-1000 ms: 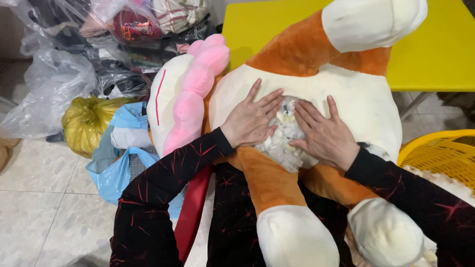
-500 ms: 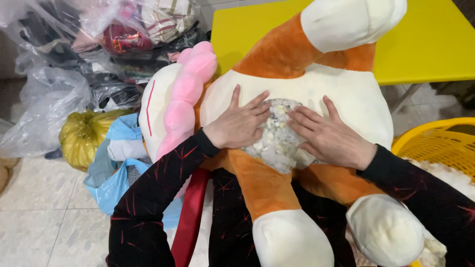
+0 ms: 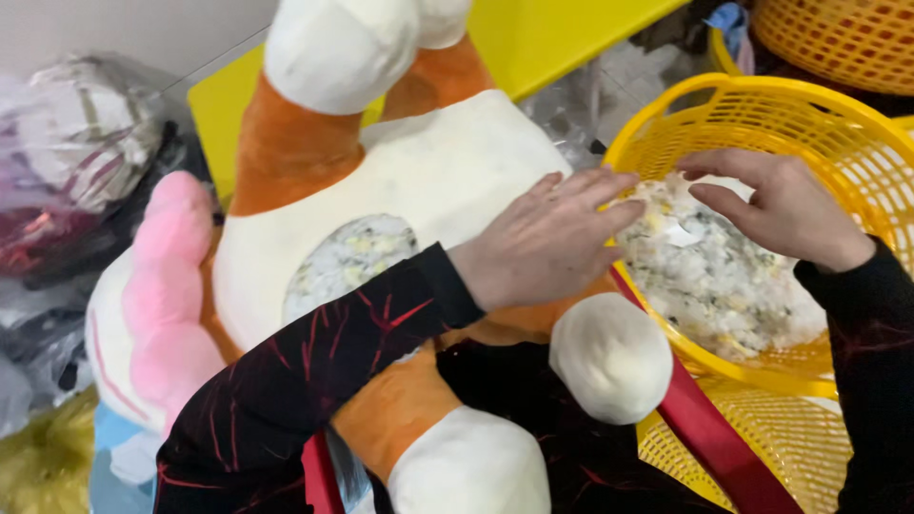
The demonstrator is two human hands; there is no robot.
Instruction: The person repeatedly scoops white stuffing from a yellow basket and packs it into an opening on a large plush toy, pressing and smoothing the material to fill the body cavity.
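Note:
A large orange and cream plush toy (image 3: pixel 447 162) lies across my lap, with an open patch in its belly showing shredded foam stuffing (image 3: pixel 347 257). To its right a yellow plastic basket (image 3: pixel 762 109) holds a heap of the same stuffing (image 3: pixel 714 281). My left hand (image 3: pixel 543 243) reaches over the toy to the basket's near rim, fingers spread. My right hand (image 3: pixel 776 205) is inside the basket, fingers curled over the top of the heap. Whether either hand has gripped any stuffing is unclear.
A second yellow basket (image 3: pixel 838 38) stands behind the first, and a yellow mesh surface (image 3: pixel 752 447) lies under it. A yellow table (image 3: pixel 533 38) is behind the toy. Plastic bags of cloth (image 3: pixel 67 162) pile up at the left. A pink plush part (image 3: pixel 167 286) sticks out beside the toy.
Both hands have left the toy's belly opening and moved right to the basket of stuffing. My view has swung right, bringing the basket into the middle.

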